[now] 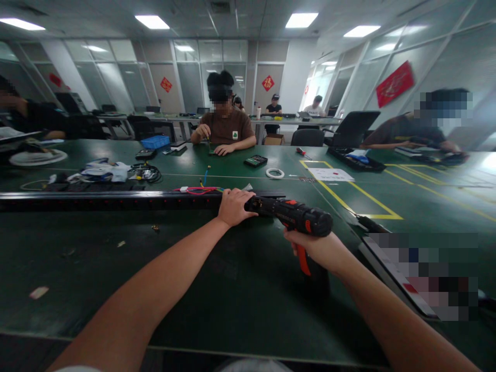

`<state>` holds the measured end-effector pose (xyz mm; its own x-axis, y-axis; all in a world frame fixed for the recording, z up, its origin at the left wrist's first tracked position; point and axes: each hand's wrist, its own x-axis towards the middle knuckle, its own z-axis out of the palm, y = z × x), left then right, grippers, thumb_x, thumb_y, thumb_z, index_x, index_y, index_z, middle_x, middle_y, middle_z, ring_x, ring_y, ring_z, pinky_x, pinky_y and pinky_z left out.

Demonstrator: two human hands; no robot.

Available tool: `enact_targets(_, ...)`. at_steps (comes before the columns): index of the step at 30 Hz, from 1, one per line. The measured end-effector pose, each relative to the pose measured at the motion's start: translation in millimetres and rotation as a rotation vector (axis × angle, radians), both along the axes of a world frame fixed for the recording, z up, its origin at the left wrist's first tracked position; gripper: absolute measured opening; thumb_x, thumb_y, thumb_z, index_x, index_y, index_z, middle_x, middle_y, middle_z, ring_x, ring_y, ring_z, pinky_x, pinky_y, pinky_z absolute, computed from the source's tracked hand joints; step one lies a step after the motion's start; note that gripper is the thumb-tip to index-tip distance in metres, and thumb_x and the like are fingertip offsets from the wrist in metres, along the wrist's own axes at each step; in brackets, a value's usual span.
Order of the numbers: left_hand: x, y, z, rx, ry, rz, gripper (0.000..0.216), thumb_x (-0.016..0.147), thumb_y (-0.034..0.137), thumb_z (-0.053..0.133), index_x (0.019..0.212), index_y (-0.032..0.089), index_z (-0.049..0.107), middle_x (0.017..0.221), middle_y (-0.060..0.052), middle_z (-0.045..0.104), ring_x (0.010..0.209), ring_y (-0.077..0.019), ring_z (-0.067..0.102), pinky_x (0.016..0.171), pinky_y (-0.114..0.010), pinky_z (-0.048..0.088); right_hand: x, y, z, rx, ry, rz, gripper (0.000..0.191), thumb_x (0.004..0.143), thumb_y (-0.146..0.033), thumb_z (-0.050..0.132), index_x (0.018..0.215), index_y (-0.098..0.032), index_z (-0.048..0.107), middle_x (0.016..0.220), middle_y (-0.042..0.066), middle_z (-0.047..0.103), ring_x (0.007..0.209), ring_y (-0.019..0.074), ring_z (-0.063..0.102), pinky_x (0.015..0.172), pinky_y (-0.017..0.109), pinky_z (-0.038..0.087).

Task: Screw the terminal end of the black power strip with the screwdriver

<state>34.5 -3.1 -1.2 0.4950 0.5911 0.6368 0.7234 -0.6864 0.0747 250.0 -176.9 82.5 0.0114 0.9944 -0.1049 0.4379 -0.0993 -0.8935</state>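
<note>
A long black metal bar (116, 200) lies across the green table, running in from the left edge. My left hand (235, 206) grips the bar's right end, fingers over its top and thumb towards the drill's nose. Closed around the handle of a black and orange cordless drill (300, 214) is my right hand (312, 245). The drill points left, its tip at the end of the bar; whether the bit touches a screw there I cannot tell. Red and other coloured wires (201, 190) with a white connector lie along the bar's top, beside my left hand.
Beyond the bar are a tape roll (275, 173), bagged parts with cables (106, 170), a blue basket (155, 142) and a black tray (356, 159). A tablet-like panel (399, 274) lies at right. A person (227, 121) works opposite; others sit left and right.
</note>
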Motion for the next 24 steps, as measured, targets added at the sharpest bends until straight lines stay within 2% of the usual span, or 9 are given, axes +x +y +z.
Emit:
enact_targets(10,0.7,-3.1,1.3,-0.028,-0.016,0.000,0.061,0.083,0.066,0.074,0.130,0.028,0.066,0.134,-0.009,0.071,0.120,-0.0348,0.058,0.098,-0.051,0.034,-0.7,-0.4,1.7,-0.008,0.128,-0.009,0.012,0.069,-0.030,0.070,0.073,-0.019,0.066,0.053,-0.001,0.060,0.052,0.0180,0.058,0.052,0.031,0.049)
enact_targets(24,2.3,-4.5,3.7,-0.026,-0.020,0.009,0.058,0.080,0.059,0.081,0.126,0.028,0.067,0.132,-0.008,0.072,0.119,-0.0340,0.059,0.098,-0.051,0.034,2.3,1.2,-1.3,-0.014,0.055,0.016,0.010,0.072,-0.028,0.067,0.068,-0.019,0.065,0.055,0.001,0.064,0.054,0.0177,0.061,0.055,0.029,0.051)
